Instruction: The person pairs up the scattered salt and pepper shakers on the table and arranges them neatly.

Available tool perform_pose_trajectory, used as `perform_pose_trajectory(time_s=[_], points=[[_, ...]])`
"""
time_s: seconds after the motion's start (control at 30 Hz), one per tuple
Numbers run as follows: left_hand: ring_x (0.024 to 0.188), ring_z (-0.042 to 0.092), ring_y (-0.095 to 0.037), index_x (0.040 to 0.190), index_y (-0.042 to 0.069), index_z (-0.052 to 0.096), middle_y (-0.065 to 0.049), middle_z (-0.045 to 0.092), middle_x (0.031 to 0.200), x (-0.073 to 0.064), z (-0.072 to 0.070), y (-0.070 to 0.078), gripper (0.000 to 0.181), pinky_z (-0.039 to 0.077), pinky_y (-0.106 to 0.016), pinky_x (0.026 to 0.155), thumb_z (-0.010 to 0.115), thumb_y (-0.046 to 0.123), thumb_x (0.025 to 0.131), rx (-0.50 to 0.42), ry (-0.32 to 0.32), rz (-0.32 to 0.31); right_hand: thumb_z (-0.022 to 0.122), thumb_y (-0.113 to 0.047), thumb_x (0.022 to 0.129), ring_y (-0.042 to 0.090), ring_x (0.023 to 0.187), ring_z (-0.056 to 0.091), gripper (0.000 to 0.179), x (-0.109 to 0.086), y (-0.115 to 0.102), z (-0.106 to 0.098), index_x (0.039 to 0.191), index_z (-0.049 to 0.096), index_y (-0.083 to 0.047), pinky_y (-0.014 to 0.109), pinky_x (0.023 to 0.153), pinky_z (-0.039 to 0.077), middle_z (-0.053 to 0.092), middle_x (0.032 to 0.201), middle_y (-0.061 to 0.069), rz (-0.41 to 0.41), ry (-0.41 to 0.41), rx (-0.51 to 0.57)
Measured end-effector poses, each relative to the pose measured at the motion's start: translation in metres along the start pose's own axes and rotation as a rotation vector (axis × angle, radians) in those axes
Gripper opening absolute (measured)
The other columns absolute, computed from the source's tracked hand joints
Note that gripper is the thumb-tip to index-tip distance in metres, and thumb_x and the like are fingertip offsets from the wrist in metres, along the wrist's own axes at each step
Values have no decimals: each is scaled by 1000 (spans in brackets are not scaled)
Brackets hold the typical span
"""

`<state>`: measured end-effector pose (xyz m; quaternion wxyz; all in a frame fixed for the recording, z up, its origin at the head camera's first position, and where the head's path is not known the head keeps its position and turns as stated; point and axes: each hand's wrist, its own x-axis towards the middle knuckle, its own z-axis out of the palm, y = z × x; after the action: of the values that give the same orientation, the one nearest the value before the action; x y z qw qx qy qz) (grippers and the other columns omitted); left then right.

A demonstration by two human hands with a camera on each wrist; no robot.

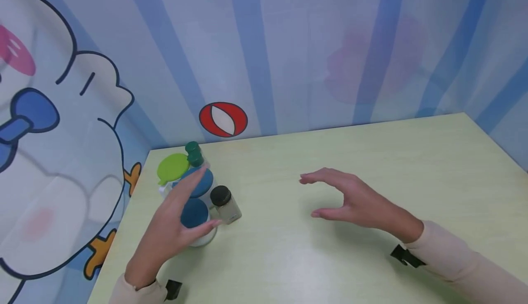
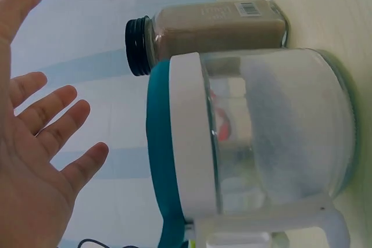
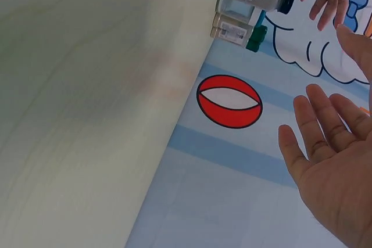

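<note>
My left hand (image 1: 171, 223) hovers over a cluster of containers at the table's left side, thumb and fingers spread, gripping nothing. Beneath it stands a glass jar with a teal lid and white handle (image 2: 290, 126); in the head view its round lid (image 1: 195, 212) shows between thumb and fingers. Close by the thumb tip is a square glass bottle with a black cap (image 1: 228, 208), filled with greyish-brown powder. A second blue-lidded jar (image 1: 202, 185) is partly covered by my fingers. My right hand (image 1: 350, 198) is held above the table's middle, fingers apart from the thumb, holding nothing.
Behind the jars stand a light-green-lidded container (image 1: 173, 167) and green-capped bottles (image 1: 195, 153). The pale wooden table (image 1: 280, 249) meets a blue striped backdrop (image 1: 288, 65) at its far edge. A cartoon figure (image 1: 74, 180) is printed on the backdrop at the left.
</note>
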<state>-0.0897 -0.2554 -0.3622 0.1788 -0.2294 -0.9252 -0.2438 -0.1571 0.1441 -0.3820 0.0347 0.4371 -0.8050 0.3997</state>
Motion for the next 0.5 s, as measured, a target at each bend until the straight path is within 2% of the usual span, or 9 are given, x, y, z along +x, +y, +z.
perform_pose_trajectory(time_s=[0.13, 0.27, 0.5], points=[[146, 40, -28, 160, 19, 32, -3, 39, 161, -6, -2, -3, 106, 47, -59, 104, 93, 26, 74, -29, 2, -67, 82, -26, 87, 13, 125, 59, 64, 6, 1, 7, 145, 54, -20, 34, 103, 50, 62, 134, -9, 5, -8, 49], [145, 39, -31, 160, 24, 31, -4, 38, 162, -12, -3, -6, 103, 48, -62, 101, 91, 28, 77, -53, -11, -149, 82, -28, 87, 11, 124, 59, 64, 13, 2, 14, 144, 55, -21, 36, 103, 51, 62, 134, -10, 9, -22, 87], [145, 39, -36, 160, 25, 31, -6, 37, 162, -19, -2, -14, 101, 45, -66, 102, 89, 30, 79, -55, -25, -209, 83, -29, 87, 10, 124, 59, 64, 23, 3, 24, 144, 55, -23, 36, 103, 50, 62, 134, -11, 32, -44, 130]])
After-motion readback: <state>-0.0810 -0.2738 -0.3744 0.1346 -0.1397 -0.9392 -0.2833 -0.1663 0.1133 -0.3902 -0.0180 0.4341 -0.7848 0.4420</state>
